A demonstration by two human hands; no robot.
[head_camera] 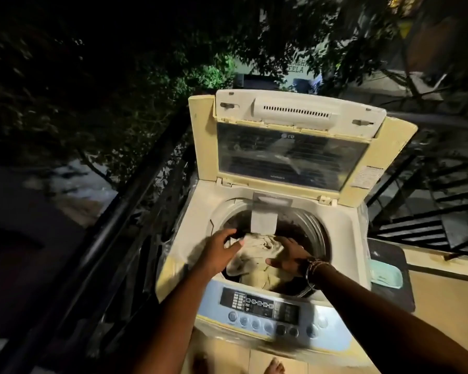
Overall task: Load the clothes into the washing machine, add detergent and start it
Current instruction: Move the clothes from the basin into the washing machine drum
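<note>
A top-loading washing machine [343, 238] stands in front of me with its folding lid [292, 155] raised. Beige clothes [257, 263] fill the drum opening. My left hand [219, 252] is at the left rim of the drum, fingers and thumb pinching the edge of the beige cloth. My right hand [289, 256], with thread bands at the wrist, lies flat on top of the clothes with fingers spread. The control panel [265, 311] with its buttons runs along the machine's near edge. No detergent container is in view.
A dark metal railing [114, 220] runs along the left of the machine. A pale green tub [384, 273] sits on a dark surface to the right. A staircase [438, 211] descends at the right. Trees and darkness lie beyond. My bare feet [274, 365] show below.
</note>
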